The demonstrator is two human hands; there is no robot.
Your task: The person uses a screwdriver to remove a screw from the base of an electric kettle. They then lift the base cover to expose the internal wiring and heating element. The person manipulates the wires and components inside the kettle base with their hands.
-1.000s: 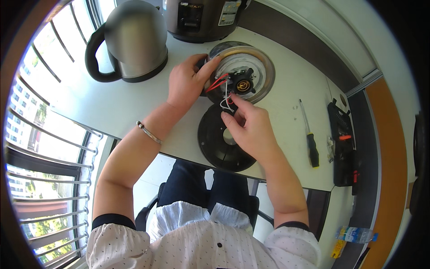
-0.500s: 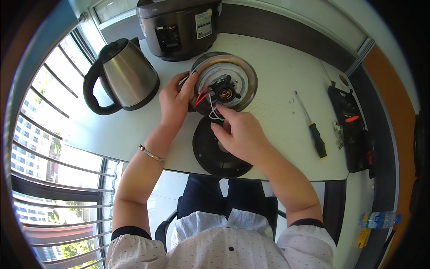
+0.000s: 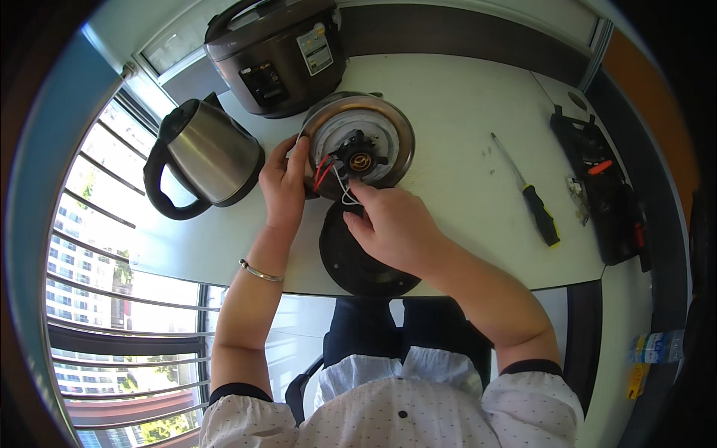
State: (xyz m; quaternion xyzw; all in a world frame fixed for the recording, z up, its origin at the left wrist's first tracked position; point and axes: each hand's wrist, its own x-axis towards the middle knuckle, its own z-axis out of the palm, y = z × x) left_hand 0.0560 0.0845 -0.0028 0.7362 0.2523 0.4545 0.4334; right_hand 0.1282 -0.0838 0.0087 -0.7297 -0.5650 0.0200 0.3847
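My left hand (image 3: 285, 183) grips the left edge of a round metal appliance base (image 3: 396, 138), which shows a black connector (image 3: 360, 160) with a brass-coloured ring in its middle. Red wires (image 3: 323, 170) and white wires (image 3: 340, 187) hang from the connector's lower left. My right hand (image 3: 390, 222) has its index finger at these wires just below the connector, the other fingers curled; whatever is between them is hidden. Beneath it lies a round black plate (image 3: 340, 261), partly covered by the hand.
A steel kettle (image 3: 210, 157) stands left of my hands, a dark rice cooker (image 3: 291, 75) behind. On the right lie a screwdriver (image 3: 541, 216), small metal bits (image 3: 579, 201) and a black tool case (image 3: 586, 145) on the white table (image 3: 470, 97). A plastic bottle (image 3: 657, 347) is lower right, a barred window left.
The camera view has turned, so the table and everything on it sit differently in the picture. My hands remain on the base and wires, with little visible change relative to them.
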